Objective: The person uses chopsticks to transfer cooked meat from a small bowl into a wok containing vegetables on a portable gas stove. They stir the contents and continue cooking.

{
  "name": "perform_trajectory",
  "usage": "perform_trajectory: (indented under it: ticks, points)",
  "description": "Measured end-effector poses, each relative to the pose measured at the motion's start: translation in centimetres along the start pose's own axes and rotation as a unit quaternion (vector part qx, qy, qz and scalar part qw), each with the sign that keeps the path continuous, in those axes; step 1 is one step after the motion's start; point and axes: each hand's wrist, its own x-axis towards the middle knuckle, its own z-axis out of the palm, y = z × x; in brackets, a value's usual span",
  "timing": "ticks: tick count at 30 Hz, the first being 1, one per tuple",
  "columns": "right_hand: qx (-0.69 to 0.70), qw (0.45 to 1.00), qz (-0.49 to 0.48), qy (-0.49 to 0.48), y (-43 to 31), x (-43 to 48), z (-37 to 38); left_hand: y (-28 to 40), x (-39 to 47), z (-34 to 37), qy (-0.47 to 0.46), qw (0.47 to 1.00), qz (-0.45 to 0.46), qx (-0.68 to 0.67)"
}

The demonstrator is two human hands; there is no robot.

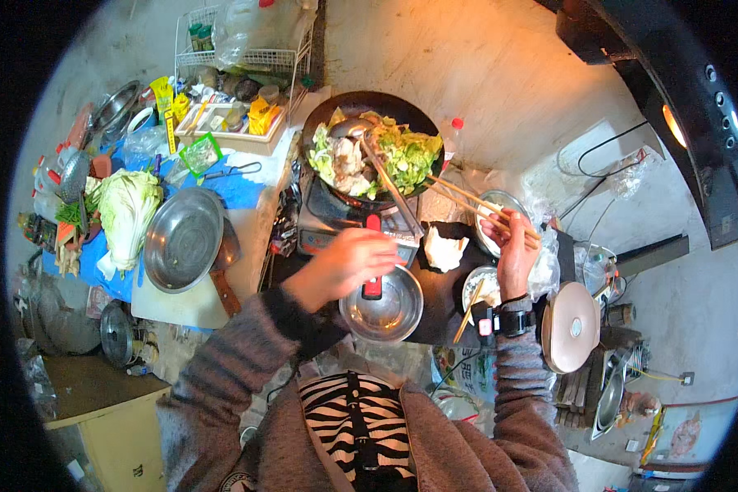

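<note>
Chopped cabbage leaves [406,157] and pale chunks [347,166] that look like meat or tofu lie in a dark wok [433,126]. A metal ladle [400,206] rests in it, its bowl among the food and its handle over the near rim. My left hand [360,261], blurred, lies across the wok's red-and-black handle [373,222]; whether its fingers close around it is unclear. My right hand [513,246] holds wooden chopsticks [467,200], their tips at the wok's right rim. Below the handle stands a metal bowl [409,307].
At left are a whole napa cabbage [129,215], a metal basin [184,240], a cleaver [224,289] and a seasoning tray [267,144]. Bowls of white food [483,286] stand by my right wrist. A red-capped bottle [455,138] is beside the wok; a range hood [682,123] hangs upper right.
</note>
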Motion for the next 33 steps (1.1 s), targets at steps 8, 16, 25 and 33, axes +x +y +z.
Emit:
perform_trajectory:
  ticks: [8,16,25,33]
  points:
    - [-0.007,0.999,-0.008,-0.044,-0.8,3.5,-0.6,-3.0,12.0,5.1,0.232,0.971,-0.048,-0.013]
    - [-0.016,0.995,0.011,-0.099,-0.6,7.4,1.0,2.1,8.5,2.2,0.243,0.964,0.098,-0.033]
    - [-0.033,0.991,0.008,-0.131,4.9,12.9,9.8,10.1,-1.3,-4.7,0.188,0.982,0.003,0.031]
    - [-0.112,0.982,0.055,-0.139,6.1,17.6,13.0,15.2,-0.9,-9.3,0.236,0.91,-0.018,0.34]
